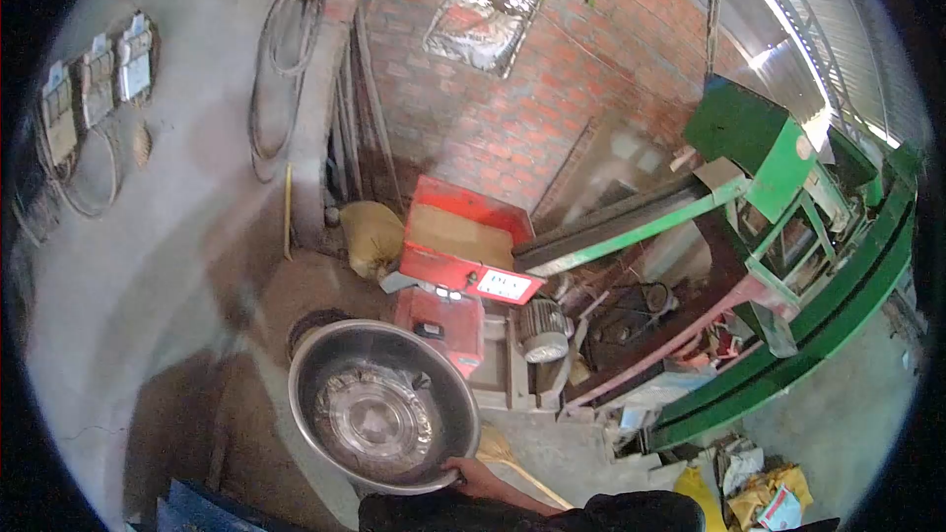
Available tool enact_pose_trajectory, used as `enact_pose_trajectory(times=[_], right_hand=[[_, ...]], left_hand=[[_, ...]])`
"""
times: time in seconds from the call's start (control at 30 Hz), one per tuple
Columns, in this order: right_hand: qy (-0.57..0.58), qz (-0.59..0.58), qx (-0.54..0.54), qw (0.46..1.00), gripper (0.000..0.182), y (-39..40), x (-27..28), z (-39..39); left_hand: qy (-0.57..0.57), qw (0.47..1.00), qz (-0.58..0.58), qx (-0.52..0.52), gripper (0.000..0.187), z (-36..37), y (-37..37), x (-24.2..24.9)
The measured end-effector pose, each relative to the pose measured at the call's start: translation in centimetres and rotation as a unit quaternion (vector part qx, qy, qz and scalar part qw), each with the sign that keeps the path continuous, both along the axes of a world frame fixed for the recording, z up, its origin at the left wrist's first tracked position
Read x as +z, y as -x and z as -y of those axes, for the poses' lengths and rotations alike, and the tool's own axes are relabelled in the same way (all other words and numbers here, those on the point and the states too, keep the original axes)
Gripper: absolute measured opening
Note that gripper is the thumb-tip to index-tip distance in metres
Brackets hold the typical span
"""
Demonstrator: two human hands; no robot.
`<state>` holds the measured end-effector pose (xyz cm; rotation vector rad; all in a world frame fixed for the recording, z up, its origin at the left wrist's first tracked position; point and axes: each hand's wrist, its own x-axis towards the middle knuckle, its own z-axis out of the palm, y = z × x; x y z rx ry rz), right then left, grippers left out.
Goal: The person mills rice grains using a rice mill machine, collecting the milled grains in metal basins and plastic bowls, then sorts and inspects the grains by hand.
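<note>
My right hand (465,473) grips the near rim of a large, empty, shiny metal basin (382,404). The basin is tilted so that its inside faces me, in the lower middle of the view. My bare forearm runs from the hand toward the lower right, ending in a dark sleeve. My left hand is not visible. Just beyond the basin stands a red machine (461,256) with an open hopper on top and a white label on its front.
A grey electric motor (544,331) sits to the right of the red machine. A green metal frame (788,236) fills the right side. A tan sack (372,234) leans in the brick corner. Cables hang on the plastered left wall (177,197). Bags and litter (769,493) lie at lower right.
</note>
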<state>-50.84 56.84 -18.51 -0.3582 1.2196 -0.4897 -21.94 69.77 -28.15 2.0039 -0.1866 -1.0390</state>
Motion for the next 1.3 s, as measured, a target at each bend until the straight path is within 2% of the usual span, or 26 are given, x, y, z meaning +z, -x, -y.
enact_pose_trajectory(times=[0.03, 0.1, 0.17, 0.23, 0.3, 0.4, 0.5, 0.6, 0.7, 0.77, 0.83, 0.87, 0.97, 1.07, 1.17, 1.2, 1.23, 1.3], right_hand=[[0.052, -0.009, 0.001, 0.999, 0.009, 0.5, -1.2, -0.9], [0.098, -0.026, -0.005, 0.995, 0.007, 0.9, 0.5, -2.8], [-0.036, 0.014, -0.039, 0.999, 0.007, -0.8, 6.9, -3.1], [-0.039, 0.009, -0.072, 0.997, 0.010, -1.1, 5.8, -3.9], [-0.013, -0.063, -0.071, 0.995, 0.010, -1.0, 5.4, -4.8], [0.016, -0.090, -0.071, 0.993, 0.012, -1.2, 5.3, -5.5], [0.003, -0.111, -0.067, 0.992, 0.012, -0.2, 2.0, -6.2], [-0.012, -0.114, -0.060, 0.992, 0.012, -2.3, 7.7, -6.4], [-0.060, -0.082, -0.093, 0.991, 0.011, -1.9, 6.0, -6.9], [-0.049, -0.072, -0.050, 0.995, 0.009, -1.3, 6.0, -6.8], [-0.102, -0.072, -0.076, 0.989, 0.006, -1.9, 6.6, -6.4], [-0.078, -0.069, -0.008, 0.995, 0.006, -0.6, 4.2, -6.5], [-0.165, -0.085, -0.037, 0.982, 0.007, -1.4, 4.1, -5.9], [-0.189, -0.082, 0.009, 0.978, 0.007, 0.6, -0.8, -6.7], [-0.239, -0.121, -0.002, 0.963, 0.008, 1.7, -4.8, -7.0], [-0.262, -0.127, 0.004, 0.957, 0.008, 2.9, -8.1, -7.6], [-0.177, -0.118, 0.073, 0.974, 0.008, 4.9, -12.8, -8.6], [-0.148, -0.115, 0.100, 0.977, 0.010, 5.3, -14.8, -9.8]], left_hand=[[-0.002, 1.000, -0.008, -0.006, 0.032, -0.3, 0.0, -0.2], [-0.008, 1.000, -0.019, -0.016, 0.032, -1.0, 0.2, -0.7], [-0.013, 0.999, -0.028, -0.025, 0.032, -1.5, 0.2, -1.0], [-0.018, 0.999, -0.038, -0.034, 0.031, -1.9, 0.3, -1.4], [-0.023, 0.998, -0.047, -0.042, 0.031, -2.6, 0.5, -1.8], [-0.032, 0.996, -0.061, -0.048, 0.031, -4.1, 0.7, -2.4], [-0.042, 0.995, -0.073, -0.049, 0.030, -5.6, 1.1, -3.0], [-0.052, 0.994, -0.085, -0.050, 0.030, -7.9, 1.5, -4.0], [-0.074, 0.991, -0.104, -0.041, 0.029, -10.3, 2.4, -4.9], [-0.092, 0.988, -0.117, -0.034, 0.029, -12.3, 3.3, -5.6], [-0.113, 0.985, -0.129, -0.028, 0.029, -13.9, 4.2, -6.0], [-0.127, 0.982, -0.136, -0.021, 0.029, -14.7, 4.7, -6.3], [-0.167, 0.973, -0.160, -0.006, 0.028, -17.3, 6.6, -7.4], [-0.213, 0.959, -0.186, 0.007, 0.028, -20.5, 8.9, -8.7], [-0.267, 0.940, -0.213, 0.016, 0.028, -25.0, 12.1, -9.4], [-0.289, 0.930, -0.224, 0.019, 0.028, -26.5, 13.3, -9.6], [-0.308, 0.922, -0.234, 0.020, 0.027, -28.2, 14.5, -9.5], [-0.345, 0.903, -0.255, 0.016, 0.027, -31.8, 16.9, -8.9]])
